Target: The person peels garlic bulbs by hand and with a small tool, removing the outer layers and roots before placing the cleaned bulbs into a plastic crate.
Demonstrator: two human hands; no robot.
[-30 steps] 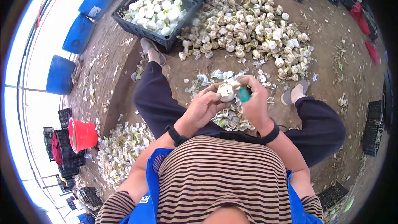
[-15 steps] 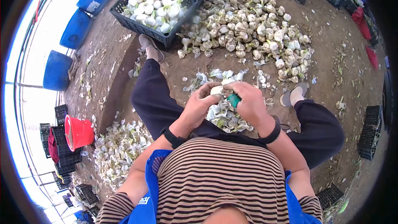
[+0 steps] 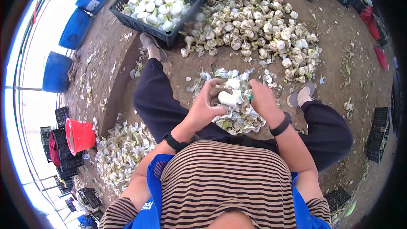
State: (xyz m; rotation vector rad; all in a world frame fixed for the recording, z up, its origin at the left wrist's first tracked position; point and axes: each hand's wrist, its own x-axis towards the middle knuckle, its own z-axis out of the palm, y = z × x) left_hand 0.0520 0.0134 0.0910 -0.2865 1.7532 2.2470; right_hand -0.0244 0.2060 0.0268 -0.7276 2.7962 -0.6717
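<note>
Whitish garlic heap [image 3: 250, 27] lies beyond loose skins [image 3: 241, 123]; above these, the left hand [image 3: 205, 104] curls its fingers around one garlic bulb [image 3: 227, 98], the right hand [image 3: 263, 99] grips a mostly hidden green item [image 3: 250, 97]. Peeling seems underway; the next move likely needs steady support.

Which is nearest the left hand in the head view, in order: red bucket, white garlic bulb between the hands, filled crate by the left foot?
From the left hand:
1. White garlic bulb: right at the hand, by its thumb.
2. Filled crate: ahead, just beyond the left foot.
3. Red bucket: farthest, off to the left.
</note>
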